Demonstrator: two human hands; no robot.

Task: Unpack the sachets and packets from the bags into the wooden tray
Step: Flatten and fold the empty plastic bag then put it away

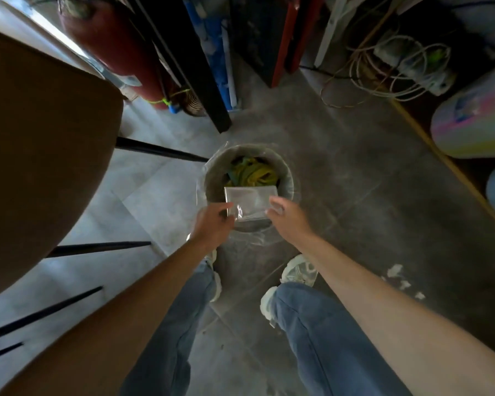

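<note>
A clear, empty-looking plastic bag point(250, 202) is held flat over a round waste bin point(212, 181) on the floor. My left hand point(213, 225) pinches the bag's left edge. On the bag's right edge, the fingers of my right hand point(287, 214) are closed. The bin has a transparent liner and yellow-green scraps point(252, 172) inside. No wooden tray, sachets or packets are in view.
A brown table top point(40, 144) with thin black legs fills the left. A red cylinder point(117, 38), dark boards and tangled cables point(395, 67) stand beyond the bin. A pastel container point(475, 118) sits on the right. My legs and shoes are below.
</note>
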